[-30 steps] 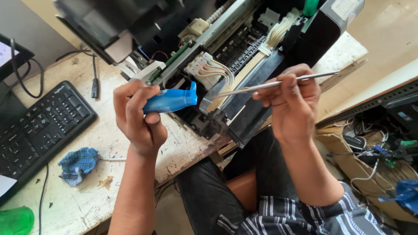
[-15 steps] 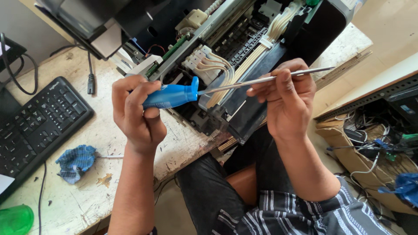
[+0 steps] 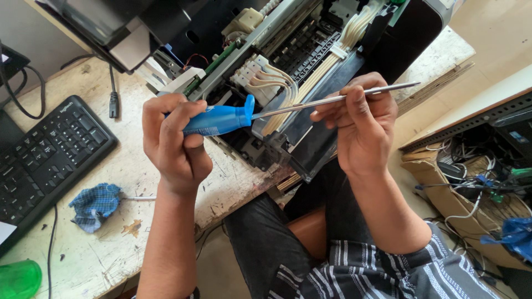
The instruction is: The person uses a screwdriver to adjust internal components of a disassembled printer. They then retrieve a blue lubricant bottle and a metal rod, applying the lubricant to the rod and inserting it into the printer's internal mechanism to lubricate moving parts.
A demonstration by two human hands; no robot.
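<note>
Black keyboard [image 3: 47, 155] sits far left on the worn table [image 3: 111, 249]. Blue cloth [image 3: 94, 205] lies nearby, green cup [image 3: 16, 279] at the corner.

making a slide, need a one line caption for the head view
Left hand grips a blue-handled screwdriver while the right hand pinches its shaft above an opened printer.

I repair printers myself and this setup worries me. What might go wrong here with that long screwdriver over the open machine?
The screwdriver, held by the left hand and right hand, hangs just above the pale tube bundle; a slip might gouge it. The opened printer overhangs the table edge above the lap, so it may tip.
</note>
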